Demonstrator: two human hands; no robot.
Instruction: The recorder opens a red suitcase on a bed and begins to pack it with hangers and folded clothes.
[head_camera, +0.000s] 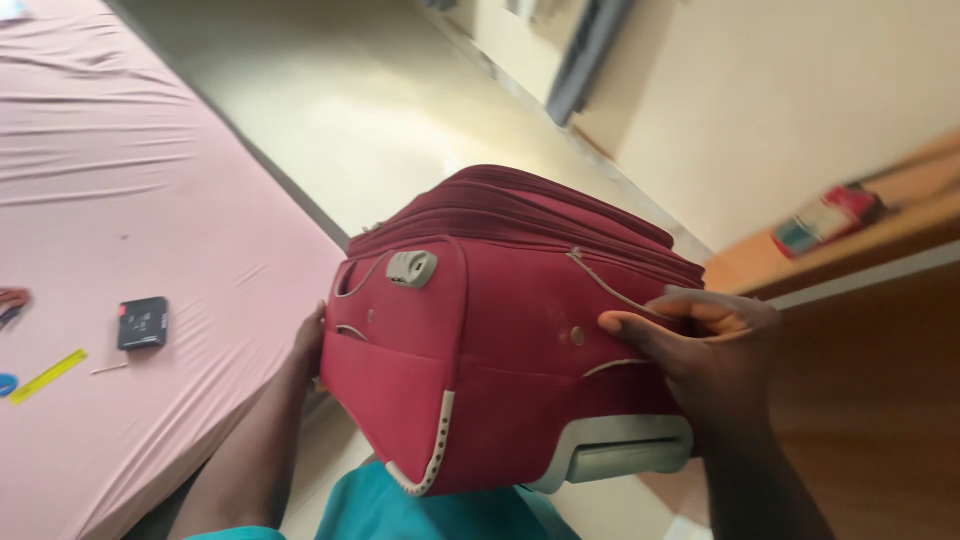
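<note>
While a pink bed lies to the left, both hands grip a red suitcase, left hand and right hand clamped on opposite sides, keeping it lifted above the floor.

suitcase: deep red fabric, plain, with pale grey piping and a thin grey cord across its face
suitcase lock: light grey
suitcase base handle: pale grey plastic
bed sheet: soft pink, plain, creased
small box on the bed: black with faint light markings and a red spot
ruler: yellow
ring-shaped thing at the bed's edge: blue
floor: cream, glossy
wall: pale beige
shelf: orange-brown wood
packet on the shelf: red and teal
clothing below the suitcase: teal
</note>
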